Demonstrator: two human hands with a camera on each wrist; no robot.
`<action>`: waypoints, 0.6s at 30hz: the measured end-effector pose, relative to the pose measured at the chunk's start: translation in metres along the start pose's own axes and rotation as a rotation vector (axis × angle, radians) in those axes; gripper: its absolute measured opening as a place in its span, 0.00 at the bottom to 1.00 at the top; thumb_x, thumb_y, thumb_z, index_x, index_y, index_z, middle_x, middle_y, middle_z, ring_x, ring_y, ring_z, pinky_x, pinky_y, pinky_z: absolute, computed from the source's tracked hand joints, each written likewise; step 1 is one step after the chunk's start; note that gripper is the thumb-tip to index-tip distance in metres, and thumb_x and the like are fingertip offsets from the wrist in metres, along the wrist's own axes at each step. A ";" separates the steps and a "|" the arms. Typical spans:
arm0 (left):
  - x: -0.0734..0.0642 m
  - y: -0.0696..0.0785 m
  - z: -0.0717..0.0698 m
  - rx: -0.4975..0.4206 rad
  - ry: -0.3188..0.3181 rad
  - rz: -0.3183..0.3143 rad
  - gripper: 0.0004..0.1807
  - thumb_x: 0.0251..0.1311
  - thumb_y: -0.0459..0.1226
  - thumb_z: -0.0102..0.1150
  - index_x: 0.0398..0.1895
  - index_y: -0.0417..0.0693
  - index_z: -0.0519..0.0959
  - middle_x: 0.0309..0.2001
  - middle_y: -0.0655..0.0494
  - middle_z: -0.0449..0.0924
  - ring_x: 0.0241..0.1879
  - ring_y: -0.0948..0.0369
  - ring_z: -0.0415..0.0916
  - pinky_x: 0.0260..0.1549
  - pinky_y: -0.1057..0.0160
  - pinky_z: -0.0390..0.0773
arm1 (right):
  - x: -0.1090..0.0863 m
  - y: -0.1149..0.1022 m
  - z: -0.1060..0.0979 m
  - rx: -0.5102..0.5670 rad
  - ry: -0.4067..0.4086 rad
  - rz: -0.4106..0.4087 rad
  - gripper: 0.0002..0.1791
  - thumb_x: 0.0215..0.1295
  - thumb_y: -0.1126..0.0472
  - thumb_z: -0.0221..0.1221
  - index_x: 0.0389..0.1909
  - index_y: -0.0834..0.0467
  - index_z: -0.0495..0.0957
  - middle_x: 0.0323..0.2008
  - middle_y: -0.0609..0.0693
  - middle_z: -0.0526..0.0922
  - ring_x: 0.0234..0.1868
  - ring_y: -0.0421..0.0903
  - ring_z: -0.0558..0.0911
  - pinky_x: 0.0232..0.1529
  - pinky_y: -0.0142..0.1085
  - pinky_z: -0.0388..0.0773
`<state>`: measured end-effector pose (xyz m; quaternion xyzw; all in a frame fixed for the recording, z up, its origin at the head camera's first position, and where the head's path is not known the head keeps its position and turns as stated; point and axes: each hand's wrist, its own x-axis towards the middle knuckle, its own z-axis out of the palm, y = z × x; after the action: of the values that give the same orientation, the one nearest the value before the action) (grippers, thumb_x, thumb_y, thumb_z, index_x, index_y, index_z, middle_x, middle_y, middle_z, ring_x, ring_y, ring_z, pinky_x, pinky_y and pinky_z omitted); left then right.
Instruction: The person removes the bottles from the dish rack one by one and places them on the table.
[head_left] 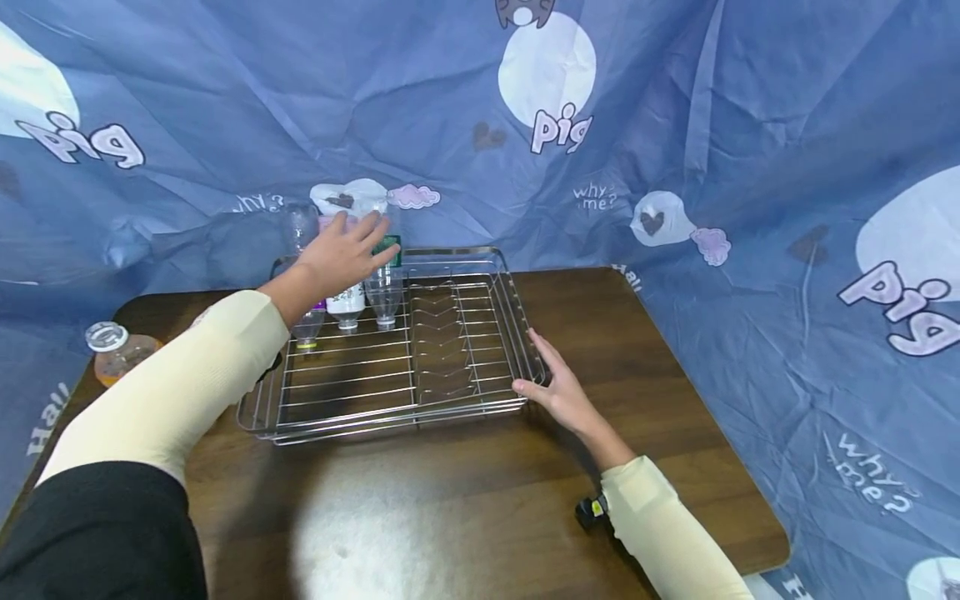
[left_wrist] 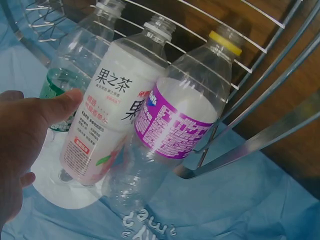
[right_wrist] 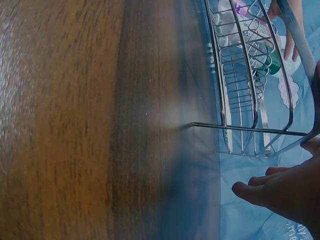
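Inside the rack (head_left: pixel 411 358), 3 inverted bottles (left_wrist: pixel 117 110) near left fingers (head_left: pixel 373 233)

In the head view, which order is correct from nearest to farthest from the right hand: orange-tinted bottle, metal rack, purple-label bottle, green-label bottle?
From the right hand:
1. Metal rack: its front right corner is beside the hand.
2. Green-label bottle: toward the rack's back.
3. Purple-label bottle: at the rack's left side.
4. Orange-tinted bottle: outside the rack, farther left.

Head: down and forward over rack (head_left: pixel 411 354). Left wrist: bottles (left_wrist: pixel 112 102), close. Right wrist: low across worktop (right_wrist: pixel 75 120). All share rack.
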<state>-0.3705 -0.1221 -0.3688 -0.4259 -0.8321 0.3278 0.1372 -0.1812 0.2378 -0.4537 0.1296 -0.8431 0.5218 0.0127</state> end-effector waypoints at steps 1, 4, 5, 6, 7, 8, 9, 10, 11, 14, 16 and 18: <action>0.002 -0.001 0.001 0.013 -0.003 0.012 0.47 0.57 0.26 0.69 0.78 0.50 0.58 0.76 0.33 0.50 0.74 0.38 0.51 0.61 0.34 0.68 | 0.000 0.000 0.000 0.001 0.000 0.000 0.47 0.62 0.69 0.66 0.77 0.70 0.50 0.75 0.73 0.50 0.76 0.69 0.51 0.73 0.65 0.45; 0.009 -0.003 0.001 0.067 -0.014 0.042 0.49 0.55 0.28 0.72 0.78 0.51 0.58 0.76 0.34 0.51 0.74 0.39 0.50 0.61 0.34 0.67 | 0.003 0.006 0.000 -0.004 0.003 0.002 0.48 0.62 0.68 0.67 0.78 0.68 0.51 0.76 0.72 0.50 0.76 0.68 0.51 0.73 0.64 0.44; 0.011 -0.003 0.000 0.088 -0.018 0.049 0.48 0.55 0.29 0.72 0.78 0.52 0.58 0.76 0.35 0.52 0.74 0.39 0.50 0.61 0.34 0.68 | 0.004 0.012 0.000 -0.008 0.004 0.006 0.48 0.62 0.66 0.68 0.78 0.66 0.51 0.76 0.70 0.50 0.76 0.67 0.50 0.73 0.64 0.44; 0.014 -0.004 -0.001 0.095 -0.019 0.053 0.48 0.56 0.29 0.72 0.78 0.53 0.59 0.76 0.35 0.52 0.74 0.40 0.50 0.61 0.34 0.68 | 0.004 0.012 0.000 -0.012 0.004 0.011 0.49 0.62 0.66 0.68 0.78 0.66 0.51 0.76 0.70 0.50 0.76 0.67 0.50 0.73 0.64 0.44; 0.015 -0.004 -0.002 0.104 -0.024 0.058 0.48 0.55 0.29 0.72 0.78 0.54 0.59 0.76 0.36 0.53 0.74 0.40 0.50 0.61 0.34 0.68 | 0.004 0.012 -0.001 -0.016 0.003 0.013 0.49 0.62 0.66 0.68 0.78 0.65 0.51 0.76 0.70 0.50 0.76 0.67 0.50 0.73 0.64 0.44; 0.017 -0.004 -0.002 0.113 -0.029 0.061 0.47 0.56 0.30 0.72 0.78 0.54 0.60 0.76 0.36 0.53 0.74 0.40 0.50 0.61 0.35 0.68 | 0.004 0.011 -0.001 -0.018 0.003 0.014 0.48 0.62 0.66 0.68 0.78 0.66 0.51 0.76 0.70 0.50 0.76 0.67 0.50 0.73 0.64 0.44; 0.019 -0.004 -0.003 0.121 -0.032 0.065 0.46 0.56 0.30 0.71 0.78 0.55 0.61 0.75 0.36 0.54 0.74 0.41 0.51 0.61 0.35 0.68 | 0.004 0.011 -0.001 -0.021 0.003 0.016 0.49 0.62 0.66 0.68 0.78 0.65 0.51 0.76 0.70 0.50 0.76 0.67 0.50 0.73 0.64 0.44; 0.021 -0.004 -0.003 0.123 -0.030 0.067 0.45 0.57 0.30 0.71 0.77 0.55 0.62 0.75 0.37 0.55 0.73 0.41 0.51 0.60 0.35 0.69 | 0.003 0.010 -0.002 -0.023 0.002 0.014 0.49 0.62 0.65 0.68 0.78 0.65 0.51 0.76 0.70 0.50 0.76 0.67 0.50 0.73 0.64 0.45; 0.022 -0.004 -0.003 0.124 -0.028 0.070 0.45 0.57 0.30 0.71 0.77 0.55 0.62 0.75 0.37 0.55 0.73 0.41 0.52 0.60 0.35 0.69 | 0.003 0.004 -0.002 -0.020 -0.002 0.021 0.48 0.62 0.67 0.67 0.78 0.66 0.51 0.76 0.70 0.50 0.76 0.68 0.50 0.73 0.64 0.45; 0.025 -0.005 -0.001 0.134 -0.031 0.079 0.43 0.58 0.31 0.70 0.76 0.56 0.64 0.75 0.37 0.56 0.73 0.40 0.52 0.60 0.35 0.69 | 0.002 -0.001 -0.003 -0.011 -0.008 0.017 0.48 0.61 0.68 0.67 0.77 0.68 0.51 0.76 0.71 0.50 0.76 0.68 0.50 0.73 0.64 0.45; 0.027 -0.005 0.000 0.129 -0.039 0.088 0.43 0.57 0.32 0.71 0.76 0.56 0.64 0.75 0.37 0.56 0.73 0.40 0.51 0.61 0.35 0.68 | 0.002 0.000 -0.004 -0.006 -0.009 0.016 0.48 0.61 0.68 0.67 0.77 0.68 0.51 0.76 0.72 0.51 0.76 0.68 0.51 0.74 0.63 0.45; 0.029 -0.005 0.001 0.119 -0.047 0.095 0.42 0.57 0.32 0.71 0.76 0.56 0.65 0.74 0.37 0.57 0.73 0.40 0.51 0.61 0.34 0.67 | 0.001 0.001 -0.003 -0.002 -0.008 0.019 0.48 0.61 0.68 0.68 0.77 0.68 0.51 0.76 0.71 0.51 0.76 0.67 0.51 0.74 0.62 0.45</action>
<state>-0.3915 -0.1018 -0.3672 -0.4482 -0.7929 0.3929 0.1270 -0.1826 0.2409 -0.4527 0.1237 -0.8448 0.5205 0.0045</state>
